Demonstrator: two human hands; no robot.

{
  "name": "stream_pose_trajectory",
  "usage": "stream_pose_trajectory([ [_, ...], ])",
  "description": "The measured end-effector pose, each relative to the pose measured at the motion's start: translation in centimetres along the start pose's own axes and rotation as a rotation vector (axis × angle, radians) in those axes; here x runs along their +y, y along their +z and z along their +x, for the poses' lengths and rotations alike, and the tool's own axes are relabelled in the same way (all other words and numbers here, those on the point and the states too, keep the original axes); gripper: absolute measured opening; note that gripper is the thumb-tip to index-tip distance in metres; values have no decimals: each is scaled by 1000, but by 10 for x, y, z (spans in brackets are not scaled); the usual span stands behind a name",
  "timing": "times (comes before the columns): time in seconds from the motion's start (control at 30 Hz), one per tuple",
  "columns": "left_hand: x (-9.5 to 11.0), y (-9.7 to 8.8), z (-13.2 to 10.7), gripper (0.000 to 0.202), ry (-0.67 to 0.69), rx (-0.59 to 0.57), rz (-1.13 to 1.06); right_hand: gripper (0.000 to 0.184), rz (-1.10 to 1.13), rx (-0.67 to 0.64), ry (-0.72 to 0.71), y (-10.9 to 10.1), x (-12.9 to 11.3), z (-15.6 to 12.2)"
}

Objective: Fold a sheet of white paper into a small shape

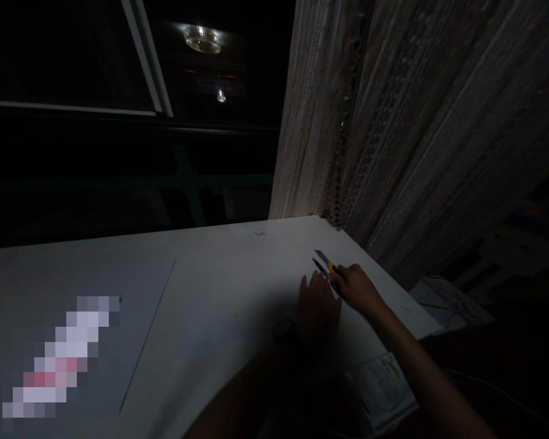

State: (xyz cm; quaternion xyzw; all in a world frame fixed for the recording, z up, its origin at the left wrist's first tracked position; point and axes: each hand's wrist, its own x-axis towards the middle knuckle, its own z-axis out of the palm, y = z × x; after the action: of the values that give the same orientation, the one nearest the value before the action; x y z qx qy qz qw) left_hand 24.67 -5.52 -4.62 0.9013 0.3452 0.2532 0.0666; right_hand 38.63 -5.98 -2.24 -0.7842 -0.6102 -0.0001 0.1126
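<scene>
My right hand (pixel 359 288) is closed around a yellow-and-black utility knife (pixel 332 267), its blade extended toward the far side of the white table (pixel 229 256). Beside the knife lies a slim dark pointed thing (pixel 319 264), perhaps a pen; whether my right hand also holds it I cannot tell. My left hand (pixel 319 308), with a watch (pixel 284 330) on the wrist, is palm down over the table just left of the right hand. Its fingers are extended and slightly apart, with the tips close to the dark pointed thing. Dim light hides finer detail.
A large pale sheet (pixel 141 311) with a blurred-out patch covers the table's left part. Near the front right edge is a flat item with a green mark (pixel 379 390). A string curtain (pixel 311 122) hangs at the right corner. A dark window stands behind, with its frame (pixel 149 55).
</scene>
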Motion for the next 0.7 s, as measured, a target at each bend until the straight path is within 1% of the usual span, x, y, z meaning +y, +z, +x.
stream_pose_trajectory([
  [0.1,10,1,-3,53,-49,-5,-21,41,-5,15,3,2,2,2],
  [0.17,16,0,-1,57,-72,-45,-46,40,-15,28,2,4,5,4],
  [0.27,21,-3,3,60,-104,-78,-61,39,-33,51,-11,7,11,6],
  [0.37,23,-5,3,62,-107,-87,-48,40,-36,67,-54,5,13,5],
  [0.43,21,-10,-1,62,-104,-87,-29,43,-31,124,-71,-1,12,3],
  [0.47,18,-14,-5,61,-106,-78,-13,46,-31,183,-65,-5,9,2],
  [0.53,4,-28,-18,58,-64,-39,36,50,-4,299,-55,-12,-3,-3],
  [0.57,-7,-38,-26,56,-46,-16,72,48,36,324,-72,-15,-12,-6],
  [0.63,-38,-64,-47,49,33,-5,149,43,148,299,-174,-16,-39,-14],
  [0.67,-56,-79,-59,45,40,5,193,39,194,264,-241,-15,-55,-20],
  [0.7,-75,-94,-72,42,35,23,237,36,223,195,-312,-12,-73,-27],
])
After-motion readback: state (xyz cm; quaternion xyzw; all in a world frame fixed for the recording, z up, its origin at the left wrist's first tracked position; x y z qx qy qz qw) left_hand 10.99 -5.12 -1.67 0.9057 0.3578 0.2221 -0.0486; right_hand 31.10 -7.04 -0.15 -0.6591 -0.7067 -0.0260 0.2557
